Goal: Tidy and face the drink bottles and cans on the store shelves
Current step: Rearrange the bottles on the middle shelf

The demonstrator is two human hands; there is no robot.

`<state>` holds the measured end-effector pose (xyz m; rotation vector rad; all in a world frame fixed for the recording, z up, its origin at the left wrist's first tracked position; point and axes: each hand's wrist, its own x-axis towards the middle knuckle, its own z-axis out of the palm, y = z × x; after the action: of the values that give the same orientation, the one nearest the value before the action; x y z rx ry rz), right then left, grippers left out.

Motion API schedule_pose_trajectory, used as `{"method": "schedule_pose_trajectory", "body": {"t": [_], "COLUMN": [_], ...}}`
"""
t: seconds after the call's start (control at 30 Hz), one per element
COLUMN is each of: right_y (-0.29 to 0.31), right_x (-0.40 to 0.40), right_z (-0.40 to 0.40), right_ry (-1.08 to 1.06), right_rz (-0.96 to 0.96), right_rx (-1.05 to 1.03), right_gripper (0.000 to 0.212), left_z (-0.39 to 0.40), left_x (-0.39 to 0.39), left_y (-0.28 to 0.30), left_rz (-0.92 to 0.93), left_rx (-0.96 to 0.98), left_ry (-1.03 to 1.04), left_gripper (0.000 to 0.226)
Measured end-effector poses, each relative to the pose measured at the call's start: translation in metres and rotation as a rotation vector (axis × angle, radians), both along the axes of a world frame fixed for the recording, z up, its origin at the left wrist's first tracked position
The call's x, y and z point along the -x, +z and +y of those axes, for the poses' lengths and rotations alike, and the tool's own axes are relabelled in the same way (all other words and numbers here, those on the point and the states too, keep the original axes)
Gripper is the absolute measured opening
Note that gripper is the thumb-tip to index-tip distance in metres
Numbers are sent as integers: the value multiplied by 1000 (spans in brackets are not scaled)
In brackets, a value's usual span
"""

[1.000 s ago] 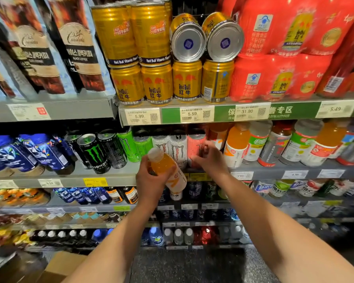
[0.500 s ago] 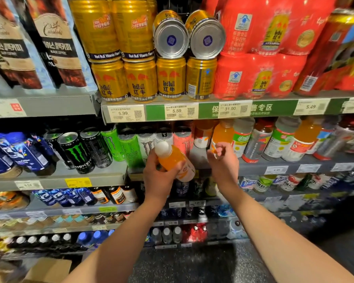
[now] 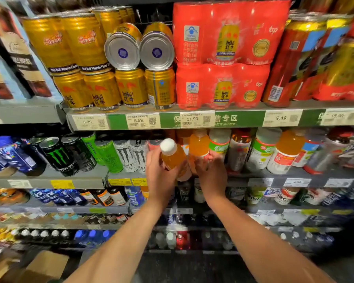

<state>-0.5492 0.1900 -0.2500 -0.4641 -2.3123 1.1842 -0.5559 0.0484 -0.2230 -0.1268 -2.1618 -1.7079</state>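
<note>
Two hands, left hand (image 3: 160,176) around tilted orange bottle (image 3: 174,158).

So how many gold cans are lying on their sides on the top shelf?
2. Both lie side by side, silver ends facing out, atop the standing gold cans: one on the left, one on the right. More may lie hidden behind them.

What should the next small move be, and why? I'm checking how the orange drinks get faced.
Probably stand the tilted orange bottle from the left hand upright on the shelf, beside the orange bottle the right hand grips. It is off the shelf, white cap leaning left, in front of the white cans, while matching orange drinks stand just to its right.
</note>
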Motion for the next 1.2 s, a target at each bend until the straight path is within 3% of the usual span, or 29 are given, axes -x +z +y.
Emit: {"method": "schedule_pose_trajectory", "body": {"t": [0.07, 0.27, 0.47, 0.83, 1.0, 1.2], "right_y": [-2, -18, -22, -19, -11, -3], "right_x": [-1, 0, 1, -1, -2, -5], "right_z": [-4, 5, 15, 5, -5, -7], "right_ry": [29, 90, 136, 115, 69, 66], "right_rz": [16, -32, -32, -1, 13, -57], "right_rx": [-19, -6, -18, 78, 122, 79], "right_gripper": [31, 51, 51, 56, 48, 42], "left_z": [0, 23, 30, 36, 36, 29], "left_x": [4, 5, 17, 25, 33, 35], "left_y": [0, 14, 11, 4, 12, 9], "left_rz": [-32, -71, 19, -72, -68, 32], "left_rx": [-10, 13, 114, 251, 298, 343], "left_ry": [39, 232, 265, 292, 207, 248], "left_gripper": [62, 67, 69, 70, 41, 34]}}
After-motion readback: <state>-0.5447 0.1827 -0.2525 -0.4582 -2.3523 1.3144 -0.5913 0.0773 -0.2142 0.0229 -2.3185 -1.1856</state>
